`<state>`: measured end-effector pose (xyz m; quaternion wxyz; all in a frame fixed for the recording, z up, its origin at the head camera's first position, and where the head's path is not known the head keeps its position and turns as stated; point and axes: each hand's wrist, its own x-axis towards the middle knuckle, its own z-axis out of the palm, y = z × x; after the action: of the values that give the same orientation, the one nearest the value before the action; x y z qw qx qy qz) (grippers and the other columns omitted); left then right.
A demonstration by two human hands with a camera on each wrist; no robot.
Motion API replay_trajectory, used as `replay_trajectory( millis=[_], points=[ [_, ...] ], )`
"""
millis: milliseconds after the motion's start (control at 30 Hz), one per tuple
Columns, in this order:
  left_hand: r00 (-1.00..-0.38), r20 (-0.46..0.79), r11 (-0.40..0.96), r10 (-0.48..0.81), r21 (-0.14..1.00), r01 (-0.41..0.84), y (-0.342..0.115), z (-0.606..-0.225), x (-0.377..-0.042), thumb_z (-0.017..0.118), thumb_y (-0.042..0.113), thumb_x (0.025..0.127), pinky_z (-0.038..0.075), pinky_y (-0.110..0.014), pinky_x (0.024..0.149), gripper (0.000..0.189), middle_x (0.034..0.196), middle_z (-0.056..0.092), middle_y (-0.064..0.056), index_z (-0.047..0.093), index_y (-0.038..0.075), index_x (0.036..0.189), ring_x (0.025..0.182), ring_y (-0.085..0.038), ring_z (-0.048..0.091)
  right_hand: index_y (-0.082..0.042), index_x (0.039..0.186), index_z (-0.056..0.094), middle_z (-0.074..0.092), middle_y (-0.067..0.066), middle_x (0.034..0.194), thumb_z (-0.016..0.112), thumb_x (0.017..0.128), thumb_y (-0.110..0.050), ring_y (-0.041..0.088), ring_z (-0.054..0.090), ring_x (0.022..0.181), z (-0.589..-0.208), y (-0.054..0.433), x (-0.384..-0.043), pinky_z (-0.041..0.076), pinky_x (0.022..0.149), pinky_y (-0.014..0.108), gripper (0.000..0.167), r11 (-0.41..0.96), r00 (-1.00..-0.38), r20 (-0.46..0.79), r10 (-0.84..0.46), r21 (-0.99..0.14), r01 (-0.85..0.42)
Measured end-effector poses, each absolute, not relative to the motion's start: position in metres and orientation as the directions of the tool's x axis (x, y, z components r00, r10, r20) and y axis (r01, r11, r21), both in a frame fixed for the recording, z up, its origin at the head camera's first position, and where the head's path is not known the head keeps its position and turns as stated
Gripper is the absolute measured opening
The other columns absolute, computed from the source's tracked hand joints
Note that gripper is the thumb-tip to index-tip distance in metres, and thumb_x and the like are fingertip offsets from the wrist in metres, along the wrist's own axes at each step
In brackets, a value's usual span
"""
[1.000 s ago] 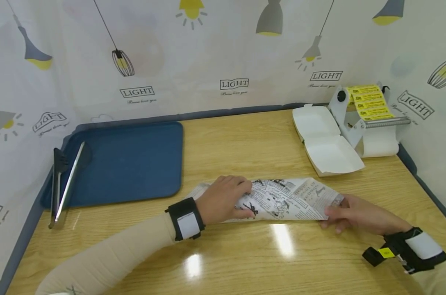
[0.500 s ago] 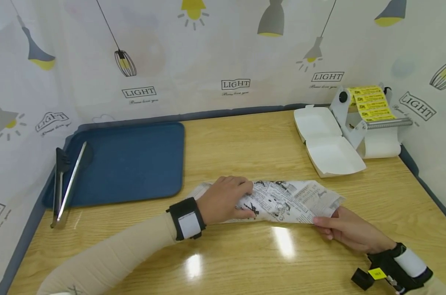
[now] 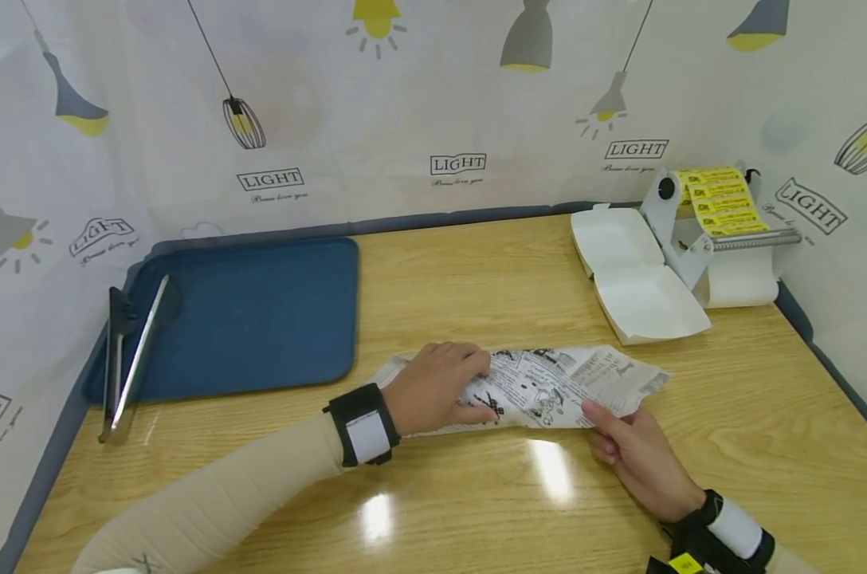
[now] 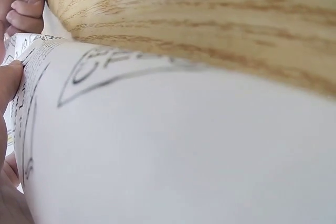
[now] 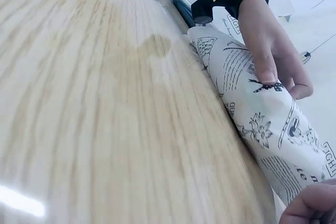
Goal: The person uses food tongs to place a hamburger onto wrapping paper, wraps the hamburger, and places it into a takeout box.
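A rolled sheet of newsprint-patterned wrapping paper [image 3: 548, 391] lies across the middle of the table, its flared end at the right. My left hand [image 3: 437, 387] grips the roll left of centre, fingers bent over the top and thumb on the near side. At the near edge, toward the right end, my right hand [image 3: 641, 454] pinches the paper between thumb and fingers. In the right wrist view the left hand [image 5: 275, 48] holds the far part of the roll [image 5: 257, 114]. White paper [image 4: 173, 145] fills most of the left wrist view. Whatever the roll contains is hidden.
A blue tray [image 3: 261, 319] lies at the back left with metal tongs [image 3: 138, 351] across its left edge. Back right, an open white takeaway box [image 3: 645, 295] stands beside a dispenser with a roll of yellow labels [image 3: 723, 203]. A patterned curtain [image 3: 376, 104] borders the table [image 3: 462, 279].
My right hand has slid left and nearer along the paper's near edge, from its right corner. The paper's right end now sticks out past the fingers. The left hand has stayed put.
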<state>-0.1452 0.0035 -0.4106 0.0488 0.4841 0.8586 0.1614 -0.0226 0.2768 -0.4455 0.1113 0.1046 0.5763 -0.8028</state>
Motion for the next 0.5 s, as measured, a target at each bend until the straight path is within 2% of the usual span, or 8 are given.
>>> replay_trajectory(
  millis=[100, 167, 233, 300, 367, 433, 467, 500],
  points=[
    [-0.527, 0.07, 0.48, 0.847, 0.327, 0.814, 0.003, -0.41, -0.145, 0.073, 0.053, 0.09, 0.049, -0.046, 0.097, 0.049, 0.126, 0.066, -0.005, 0.062, 0.015, 0.119, 0.113, -0.024, 0.063, -0.014, 0.111, 0.045, 0.047, -0.01, 0.081, 0.056, 0.106, -0.014, 0.006, 0.031, 0.058, -0.446, 0.262, -0.025, 0.024, 0.055, 0.02, 0.012, -0.345, -0.973, -0.23, -0.032, -0.911, 0.227],
    [-0.527, 0.069, 0.481, 0.847, 0.324, 0.815, 0.003, -0.41, -0.146, 0.073, 0.054, 0.09, 0.05, -0.046, 0.096, 0.049, 0.125, 0.066, -0.005, 0.062, 0.015, 0.118, 0.112, -0.023, 0.064, -0.014, 0.111, 0.046, 0.046, -0.011, 0.081, 0.059, 0.104, -0.014, 0.007, 0.028, 0.058, -0.446, 0.254, -0.027, 0.022, 0.056, 0.022, 0.015, -0.315, -0.972, -0.233, -0.016, -0.922, 0.227],
    [-0.528, 0.067, 0.484, 0.846, 0.317, 0.816, 0.003, -0.41, -0.146, 0.073, 0.054, 0.09, 0.05, -0.045, 0.096, 0.049, 0.125, 0.066, -0.004, 0.062, 0.015, 0.118, 0.111, -0.023, 0.064, -0.012, 0.115, 0.049, 0.047, -0.01, 0.08, 0.062, 0.103, -0.016, 0.007, 0.027, 0.057, -0.445, 0.247, -0.028, 0.022, 0.055, 0.022, 0.018, -0.252, -0.965, -0.261, 0.027, -0.936, 0.246],
    [-0.528, 0.066, 0.485, 0.847, 0.311, 0.817, 0.003, -0.41, -0.146, 0.073, 0.055, 0.09, 0.05, -0.045, 0.095, 0.05, 0.124, 0.066, -0.004, 0.062, 0.016, 0.118, 0.11, -0.022, 0.064, -0.01, 0.127, 0.051, 0.05, -0.01, 0.08, 0.064, 0.103, -0.021, 0.007, 0.028, 0.056, -0.443, 0.241, -0.028, 0.024, 0.054, 0.021, 0.03, -0.16, -0.95, -0.299, 0.09, -0.946, 0.283],
    [-0.528, 0.066, 0.486, 0.847, 0.306, 0.818, 0.004, -0.41, -0.145, 0.072, 0.056, 0.09, 0.05, -0.045, 0.094, 0.05, 0.124, 0.066, -0.003, 0.062, 0.016, 0.118, 0.11, -0.021, 0.064, -0.009, 0.137, 0.049, 0.057, -0.01, 0.087, 0.063, 0.103, -0.028, 0.006, 0.036, 0.059, -0.441, 0.236, -0.029, 0.03, 0.055, 0.019, 0.041, -0.08, -0.934, -0.32, 0.161, -0.947, 0.311],
    [-0.528, 0.064, 0.487, 0.847, 0.304, 0.818, 0.004, -0.41, -0.146, 0.072, 0.056, 0.089, 0.05, -0.045, 0.095, 0.05, 0.125, 0.066, -0.004, 0.062, 0.016, 0.118, 0.112, -0.022, 0.063, -0.009, 0.148, 0.042, 0.063, -0.008, 0.105, 0.061, 0.104, -0.033, 0.005, 0.055, 0.076, -0.439, 0.231, -0.03, 0.043, 0.066, 0.017, 0.053, -0.054, -0.927, -0.323, 0.19, -0.946, 0.318],
    [-0.528, 0.065, 0.487, 0.847, 0.305, 0.818, 0.004, -0.41, -0.145, 0.072, 0.056, 0.089, 0.05, -0.045, 0.095, 0.05, 0.125, 0.066, -0.004, 0.062, 0.016, 0.118, 0.112, -0.022, 0.063, -0.01, 0.153, 0.036, 0.063, -0.006, 0.121, 0.059, 0.104, -0.034, 0.006, 0.06, 0.093, -0.438, 0.229, -0.031, 0.047, 0.078, 0.017, 0.059, -0.063, -0.93, -0.314, 0.192, -0.949, 0.308],
    [-0.528, 0.065, 0.487, 0.847, 0.304, 0.819, 0.004, -0.41, -0.145, 0.072, 0.056, 0.089, 0.05, -0.045, 0.095, 0.05, 0.125, 0.066, -0.004, 0.061, 0.016, 0.118, 0.113, -0.022, 0.063, -0.011, 0.158, 0.029, 0.057, -0.004, 0.138, 0.059, 0.104, -0.034, 0.007, 0.058, 0.113, -0.438, 0.227, -0.032, 0.047, 0.091, 0.018, 0.065, -0.083, -0.934, -0.304, 0.189, -0.952, 0.293]
  ],
)
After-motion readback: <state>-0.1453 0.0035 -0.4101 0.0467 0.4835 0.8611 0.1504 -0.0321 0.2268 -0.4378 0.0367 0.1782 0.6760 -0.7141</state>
